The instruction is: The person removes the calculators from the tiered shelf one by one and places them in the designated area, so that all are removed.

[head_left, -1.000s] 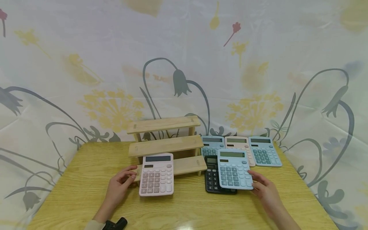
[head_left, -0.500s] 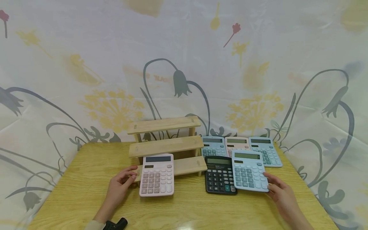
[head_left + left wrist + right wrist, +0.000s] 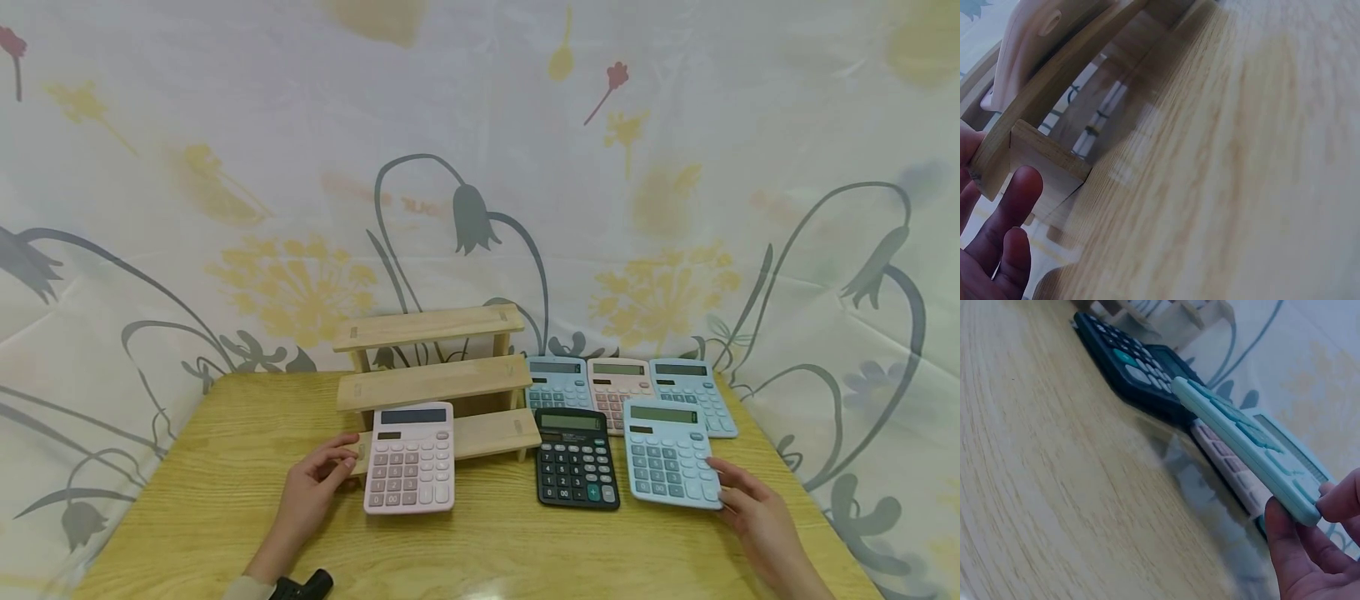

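Observation:
My right hand [image 3: 757,510] pinches a light blue calculator [image 3: 670,454] by its right edge. The right wrist view shows the calculator [image 3: 1241,440] tilted and raised above the table, thumb and fingers on its two faces. Left of it lies a black calculator [image 3: 576,467]. At the far left end of a three-step wooden shelf [image 3: 491,433], my left hand [image 3: 315,479] holds the lowest board, with fingers above and below it in the left wrist view. A pink calculator [image 3: 408,462] leans on that lowest step, close to the left hand.
Behind the held calculator lie a blue calculator [image 3: 557,382], a pink one [image 3: 618,392] and another blue one [image 3: 693,396] in a row. A patterned cloth [image 3: 480,125] hangs behind the wooden table [image 3: 510,542].
My right hand has carried the light blue calculator to the right, from over the black calculator to beside it, uncovering the black one. The left hand stays at the shelf end.

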`<state>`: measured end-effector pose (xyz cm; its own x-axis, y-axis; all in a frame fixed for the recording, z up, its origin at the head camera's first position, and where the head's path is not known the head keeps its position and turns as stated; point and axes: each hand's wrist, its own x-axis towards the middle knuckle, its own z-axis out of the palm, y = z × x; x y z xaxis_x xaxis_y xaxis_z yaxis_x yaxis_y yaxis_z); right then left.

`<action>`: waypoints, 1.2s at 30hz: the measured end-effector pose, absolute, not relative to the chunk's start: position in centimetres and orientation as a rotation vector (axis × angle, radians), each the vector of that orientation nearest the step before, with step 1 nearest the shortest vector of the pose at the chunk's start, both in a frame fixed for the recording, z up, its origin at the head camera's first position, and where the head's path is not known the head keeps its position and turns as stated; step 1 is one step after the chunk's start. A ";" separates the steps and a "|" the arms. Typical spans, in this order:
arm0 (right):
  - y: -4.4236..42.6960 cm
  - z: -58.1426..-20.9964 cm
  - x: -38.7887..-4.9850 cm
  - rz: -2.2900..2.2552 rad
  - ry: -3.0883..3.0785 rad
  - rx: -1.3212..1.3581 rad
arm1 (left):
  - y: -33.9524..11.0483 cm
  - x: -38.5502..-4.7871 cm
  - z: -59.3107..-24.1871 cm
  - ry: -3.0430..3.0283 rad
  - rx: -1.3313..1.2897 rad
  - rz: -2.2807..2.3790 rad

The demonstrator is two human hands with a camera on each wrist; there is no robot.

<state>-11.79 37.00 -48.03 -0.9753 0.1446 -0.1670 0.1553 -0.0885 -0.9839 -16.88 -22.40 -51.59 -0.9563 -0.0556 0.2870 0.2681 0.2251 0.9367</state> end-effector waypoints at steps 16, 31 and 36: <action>36.3 -48.7 -11.9 -2.160 2.148 0.430 | -22.5 -16.9 -51.6 -2.239 -0.212 -1.788; 35.1 -49.4 -12.3 -1.807 2.479 0.526 | -22.3 -16.9 -51.5 -2.240 -0.201 -1.807; 34.1 -49.6 -12.1 -1.663 2.654 0.613 | -22.3 -16.9 -51.5 -2.240 -0.192 -1.801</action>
<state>-12.10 34.13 -49.57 -0.9249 0.3456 -0.1584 0.2933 0.3835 -0.8757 -16.92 -22.30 -51.53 -0.9573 -0.0594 0.2829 0.2635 0.2226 0.9386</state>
